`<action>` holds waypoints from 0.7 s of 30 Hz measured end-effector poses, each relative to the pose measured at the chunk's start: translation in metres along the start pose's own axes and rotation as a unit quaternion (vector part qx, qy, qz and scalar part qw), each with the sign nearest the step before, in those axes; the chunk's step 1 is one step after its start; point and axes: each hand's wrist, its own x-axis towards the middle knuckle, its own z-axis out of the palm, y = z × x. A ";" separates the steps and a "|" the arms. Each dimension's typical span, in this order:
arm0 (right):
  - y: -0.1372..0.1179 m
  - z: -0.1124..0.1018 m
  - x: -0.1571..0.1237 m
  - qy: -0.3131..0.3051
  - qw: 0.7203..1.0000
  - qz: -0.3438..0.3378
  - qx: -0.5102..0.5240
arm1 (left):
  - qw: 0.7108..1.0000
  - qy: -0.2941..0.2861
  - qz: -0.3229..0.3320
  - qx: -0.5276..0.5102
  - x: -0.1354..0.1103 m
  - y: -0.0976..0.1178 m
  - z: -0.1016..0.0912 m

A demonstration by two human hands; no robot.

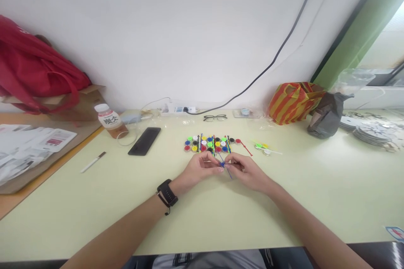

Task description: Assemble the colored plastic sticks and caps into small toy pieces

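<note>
My left hand (200, 169) and my right hand (249, 173) meet over the table, fingertips pinched together. Between them is a small blue plastic piece (222, 164) with thin blue sticks reaching out above and below. A thin dark stick shows by the fingers of my right hand; whether it joins the blue piece I cannot tell. Just beyond my hands lie rows of small round coloured discs (204, 143) with thin coloured sticks laid among them. A red stick (246, 148) sticks out to the right of the rows. Further right are loose green, yellow and white pieces (261, 147).
A black phone (144, 141), a white pen-like stick (93, 162) and a bottle (111, 121) are on the left. Glasses (215, 118) and a power strip (178, 109) lie by the wall. A striped bag (293, 101), grey bag (326, 117) and stacked discs (375, 133) stand right.
</note>
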 end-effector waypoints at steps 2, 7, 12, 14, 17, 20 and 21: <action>0.002 0.001 0.000 -0.011 1.000 0.013 0.006 | 1.000 -0.002 0.012 0.016 0.000 -0.001 0.001; 0.008 -0.009 0.001 0.006 0.999 0.009 -0.038 | 0.998 0.007 0.028 0.052 0.001 -0.001 0.003; 0.037 -0.048 0.000 0.143 0.934 0.119 -0.304 | 0.994 0.026 0.018 0.107 0.003 -0.004 0.002; 0.051 -0.063 -0.004 0.167 0.896 0.181 -0.369 | 0.992 0.018 0.019 0.121 0.003 -0.003 0.002; 0.064 -0.075 -0.009 0.183 0.863 0.220 -0.416 | 0.990 0.010 0.031 0.139 0.001 -0.002 0.002; 0.063 -0.076 -0.010 0.213 0.855 0.217 -0.420 | 0.985 0.004 0.041 0.165 0.000 -0.003 0.003; 0.060 -0.076 -0.009 0.231 0.861 0.205 -0.404 | 0.984 0.002 0.043 0.173 0.000 -0.004 0.003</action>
